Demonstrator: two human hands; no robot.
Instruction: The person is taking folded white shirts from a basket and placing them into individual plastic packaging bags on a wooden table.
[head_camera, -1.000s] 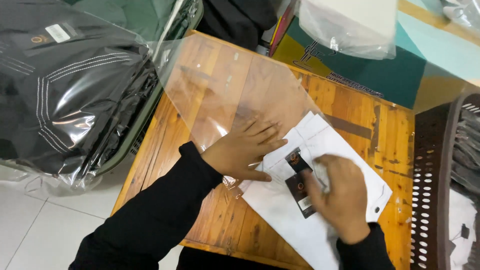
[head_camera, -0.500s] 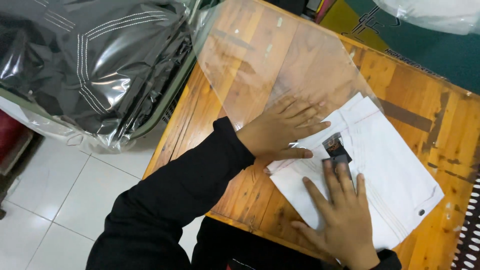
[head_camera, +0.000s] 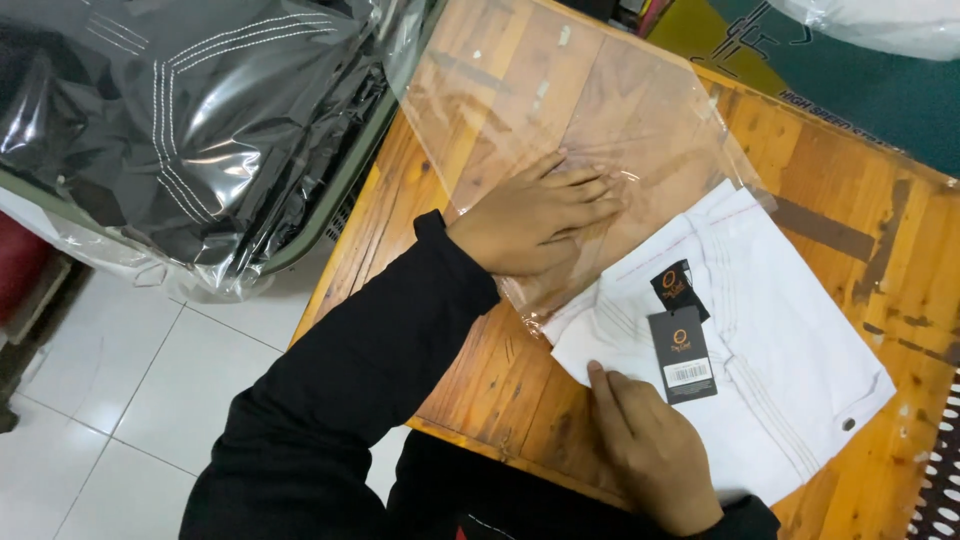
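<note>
A folded white garment (head_camera: 770, 340) with two black hang tags (head_camera: 680, 335) lies on a wooden table (head_camera: 880, 230). A clear plastic bag (head_camera: 560, 110) lies flat on the table to its upper left, its open end overlapping the garment's corner. My left hand (head_camera: 535, 215) presses flat on the bag, fingers together. My right hand (head_camera: 650, 450) rests on the garment's near corner, fingertips pressing the fabric.
A green bin (head_camera: 330, 210) at the table's left holds black folded garments (head_camera: 170, 110) wrapped in clear plastic. White tiled floor (head_camera: 130, 400) lies below. A white filled bag (head_camera: 890, 20) sits at top right. A dark crate edge (head_camera: 945, 470) shows at the right.
My left hand has slid up-left off the garment onto the clear bag. My right hand has drawn back from the tags to the garment's near corner. The view has shifted.
</note>
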